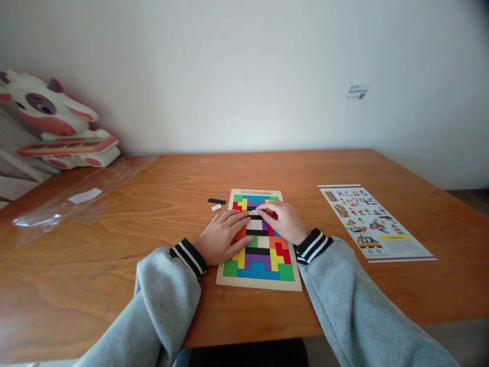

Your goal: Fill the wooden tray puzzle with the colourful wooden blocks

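Puzzle board (pixel 260 283), long axis toward the wall (pixel 244 76)

- Likely a room in a home — toys on a table suggest it, though no single item settles it.
- Beyond and left of the left hand (pixel 223 237): a cow-shaped toy keyboard (pixel 64 122).
- Under that hand and the right hand (pixel 284 219): a wooden block-puzzle board (pixel 260 285) on a wood-grain table (pixel 183 188).
- Beyond both hands: a plain white wall (pixel 229 76) — bare but for a small printed label (pixel 357 92).
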`<action>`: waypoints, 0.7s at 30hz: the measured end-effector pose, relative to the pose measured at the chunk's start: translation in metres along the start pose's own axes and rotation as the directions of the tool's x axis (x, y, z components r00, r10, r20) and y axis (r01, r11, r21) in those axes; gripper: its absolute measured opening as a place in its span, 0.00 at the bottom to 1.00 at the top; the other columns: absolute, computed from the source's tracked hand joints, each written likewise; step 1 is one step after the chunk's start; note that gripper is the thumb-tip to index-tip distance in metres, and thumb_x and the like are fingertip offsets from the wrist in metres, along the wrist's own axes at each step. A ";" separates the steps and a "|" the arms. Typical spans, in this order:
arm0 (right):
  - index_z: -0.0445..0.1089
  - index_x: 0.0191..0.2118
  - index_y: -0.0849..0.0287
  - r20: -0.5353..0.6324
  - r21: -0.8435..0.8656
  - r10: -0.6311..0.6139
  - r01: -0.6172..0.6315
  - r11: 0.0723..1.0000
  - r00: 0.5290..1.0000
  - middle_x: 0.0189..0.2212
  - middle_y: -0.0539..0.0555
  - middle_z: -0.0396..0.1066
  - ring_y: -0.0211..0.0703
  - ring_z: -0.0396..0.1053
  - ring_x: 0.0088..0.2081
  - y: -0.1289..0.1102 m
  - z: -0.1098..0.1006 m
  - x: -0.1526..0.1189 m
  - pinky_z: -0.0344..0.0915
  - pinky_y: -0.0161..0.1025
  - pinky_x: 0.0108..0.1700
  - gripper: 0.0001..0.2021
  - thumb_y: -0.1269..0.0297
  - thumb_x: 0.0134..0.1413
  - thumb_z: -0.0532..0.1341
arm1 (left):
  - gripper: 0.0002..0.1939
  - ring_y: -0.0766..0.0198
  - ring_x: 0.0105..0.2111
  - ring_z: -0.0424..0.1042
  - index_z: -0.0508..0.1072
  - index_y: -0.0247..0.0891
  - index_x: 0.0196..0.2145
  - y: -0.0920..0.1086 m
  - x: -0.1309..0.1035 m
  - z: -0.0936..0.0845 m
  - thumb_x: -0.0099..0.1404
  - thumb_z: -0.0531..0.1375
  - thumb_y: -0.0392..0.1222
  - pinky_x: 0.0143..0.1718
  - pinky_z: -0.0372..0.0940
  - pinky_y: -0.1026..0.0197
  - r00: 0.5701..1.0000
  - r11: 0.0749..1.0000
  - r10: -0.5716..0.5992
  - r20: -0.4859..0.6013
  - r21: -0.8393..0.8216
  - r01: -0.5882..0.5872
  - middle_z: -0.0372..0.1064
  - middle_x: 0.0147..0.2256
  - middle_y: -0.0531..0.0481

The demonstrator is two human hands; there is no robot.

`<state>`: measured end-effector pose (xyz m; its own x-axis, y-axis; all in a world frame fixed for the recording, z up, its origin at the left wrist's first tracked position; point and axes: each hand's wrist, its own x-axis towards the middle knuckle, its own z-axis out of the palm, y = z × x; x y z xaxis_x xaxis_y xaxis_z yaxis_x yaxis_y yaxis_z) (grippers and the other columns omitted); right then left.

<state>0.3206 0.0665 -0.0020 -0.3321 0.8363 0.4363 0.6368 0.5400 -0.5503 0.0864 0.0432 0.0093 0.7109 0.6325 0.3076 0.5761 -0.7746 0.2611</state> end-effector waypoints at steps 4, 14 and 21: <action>0.78 0.41 0.52 0.007 -0.039 -0.046 0.046 0.998 0.999 0.37 0.53 0.77 0.44 0.73 0.39 0.000 0.004 0.002 0.68 0.43 0.45 0.09 0.63 0.64 0.60 | 0.23 0.48 0.58 0.63 0.68 0.38 0.58 0.001 0.000 0.000 0.71 0.55 0.52 0.58 0.62 0.42 1.000 1.000 0.014 -0.013 0.017 -0.014 0.66 0.59 0.40; 0.79 0.45 0.53 0.118 -0.278 -0.133 0.161 0.947 0.984 0.36 0.55 0.71 0.44 0.68 0.40 -0.002 0.005 0.000 0.63 0.43 0.45 0.12 0.60 0.66 0.57 | 0.24 0.48 0.59 0.62 0.68 0.36 0.58 0.002 0.001 -0.002 0.71 0.54 0.52 0.59 0.61 0.41 1.000 1.000 0.005 0.013 0.022 -0.005 0.64 0.59 0.39; 0.79 0.42 0.56 0.125 -0.260 -0.167 0.195 0.946 0.978 0.34 0.54 0.69 0.42 0.67 0.39 -0.007 -0.003 -0.001 0.61 0.42 0.46 0.13 0.60 0.66 0.57 | 0.26 0.49 0.60 0.61 0.65 0.38 0.61 0.003 0.000 -0.004 0.72 0.53 0.53 0.60 0.60 0.42 0.999 0.999 0.001 0.049 0.044 -0.003 0.62 0.62 0.43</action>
<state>0.3183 0.0618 0.0037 -0.5183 0.7394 0.4296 0.7186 0.6490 -0.2500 0.0868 0.0414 0.0135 0.7302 0.6307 0.2627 0.5911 -0.7760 0.2200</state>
